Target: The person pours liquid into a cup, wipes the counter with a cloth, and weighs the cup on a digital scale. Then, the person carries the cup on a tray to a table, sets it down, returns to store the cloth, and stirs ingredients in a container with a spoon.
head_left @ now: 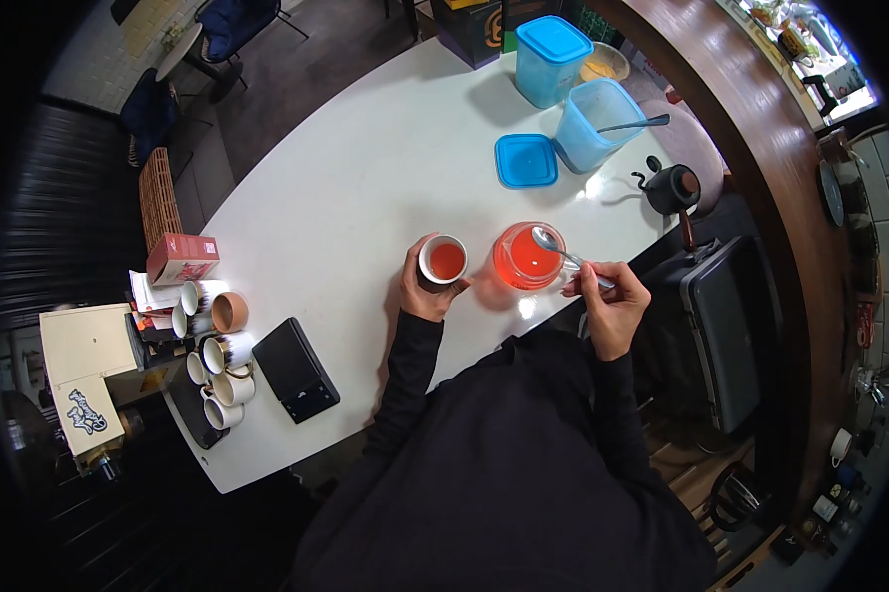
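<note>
My left hand [420,286] is wrapped round a small cup [444,260] with a pale rim and red-orange liquid inside. To its right, a clear glass pot [529,256] with bright red-orange liquid stands on the white table. My right hand [610,299] grips the handle of a metal spoon [563,249]. The spoon's bowl is over the pot's mouth; whether it touches the liquid I cannot tell. The pot's glass handle lies partly behind my right fingers.
Beyond the pot are a blue lid [525,161], an uncovered blue container [594,126] with a spoon, and a lidded container [550,64]. A black gooseneck kettle [672,188] stands at right. Several mugs [229,352] and a black scale [296,370] are at left.
</note>
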Tool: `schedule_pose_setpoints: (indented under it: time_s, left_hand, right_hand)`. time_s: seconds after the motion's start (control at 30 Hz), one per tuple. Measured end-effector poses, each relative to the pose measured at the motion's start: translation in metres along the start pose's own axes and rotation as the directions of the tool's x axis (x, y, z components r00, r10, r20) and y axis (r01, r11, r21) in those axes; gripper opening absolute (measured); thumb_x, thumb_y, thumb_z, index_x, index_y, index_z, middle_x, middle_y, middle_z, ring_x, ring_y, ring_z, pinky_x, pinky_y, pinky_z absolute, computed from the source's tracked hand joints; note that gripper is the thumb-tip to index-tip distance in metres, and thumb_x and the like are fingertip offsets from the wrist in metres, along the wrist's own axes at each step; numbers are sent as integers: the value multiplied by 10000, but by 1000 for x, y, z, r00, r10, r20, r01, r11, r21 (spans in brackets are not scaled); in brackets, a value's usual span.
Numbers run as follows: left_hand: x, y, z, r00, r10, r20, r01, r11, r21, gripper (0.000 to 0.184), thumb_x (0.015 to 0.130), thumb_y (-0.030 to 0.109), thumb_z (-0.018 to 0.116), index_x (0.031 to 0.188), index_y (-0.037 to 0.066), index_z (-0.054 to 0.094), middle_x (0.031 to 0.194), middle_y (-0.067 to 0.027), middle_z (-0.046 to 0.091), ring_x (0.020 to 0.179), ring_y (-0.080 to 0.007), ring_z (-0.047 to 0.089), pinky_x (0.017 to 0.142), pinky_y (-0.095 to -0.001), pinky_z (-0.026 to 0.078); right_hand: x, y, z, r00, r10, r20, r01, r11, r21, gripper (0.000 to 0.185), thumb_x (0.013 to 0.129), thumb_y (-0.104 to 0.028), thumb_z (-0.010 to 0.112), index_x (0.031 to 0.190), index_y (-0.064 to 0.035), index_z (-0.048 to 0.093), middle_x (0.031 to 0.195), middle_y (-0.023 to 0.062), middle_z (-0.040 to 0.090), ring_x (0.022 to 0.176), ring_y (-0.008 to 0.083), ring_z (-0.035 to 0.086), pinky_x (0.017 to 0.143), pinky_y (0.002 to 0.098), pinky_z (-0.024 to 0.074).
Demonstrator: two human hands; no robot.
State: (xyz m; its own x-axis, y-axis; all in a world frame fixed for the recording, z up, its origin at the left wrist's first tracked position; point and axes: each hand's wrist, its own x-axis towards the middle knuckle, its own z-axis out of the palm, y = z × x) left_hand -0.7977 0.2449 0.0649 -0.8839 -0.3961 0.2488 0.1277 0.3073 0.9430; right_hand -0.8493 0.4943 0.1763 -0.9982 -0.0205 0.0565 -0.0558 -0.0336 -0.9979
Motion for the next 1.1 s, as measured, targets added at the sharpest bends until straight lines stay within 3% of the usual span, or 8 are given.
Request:
schedule_pose_setpoints:
  time_s: [0.5,0.63,0.73,0.97,1.1]
  left_hand:
    - [1,3,-1,1000,9,-5,-9,1000,13,896,601,412,920,1287,33,487,1118,-109,641,1025,-222,639,899,-350,525]
    - [2,6,-2,1000,0,5,0,1000,29,892,592,387,930,1285,36,491,1118,-106,642,1026,-224,639,900,-348,526]
    - [2,4,-2,1000,16,4,-16,999,47,900,589,377,933,1290,32,487,1115,-103,643,1022,-224,640,899,-348,527]
    - [3,15,-4,999,4,53,-6,1000,30,969,617,450,905,1347,18,437,1147,-128,633,1048,-229,631,916,-357,516]
    - [3,17,-2,996,66,57,-66,998,-11,1031,609,488,893,1375,2,403,1182,-163,609,1070,-275,623,918,-379,513]
  right_hand:
    - [0,-11,-9,999,-52,-4,52,998,30,32,893,56,617,887,87,615,778,117,667,670,151,680,612,243,565]
    - [1,-12,-17,995,-94,18,95,995,-26,37,920,47,594,935,81,601,758,100,640,673,157,660,629,270,560]
    - [4,-13,-21,995,-95,5,95,995,39,40,900,58,604,921,88,622,777,112,658,687,158,677,625,250,547]
    - [8,-24,-44,1000,-23,-2,23,994,104,167,967,-37,558,1030,102,625,788,124,657,706,168,665,681,288,545]
    - [5,-40,-70,997,63,-43,-54,981,188,227,990,-110,542,1041,94,628,805,122,661,687,178,664,667,289,552]
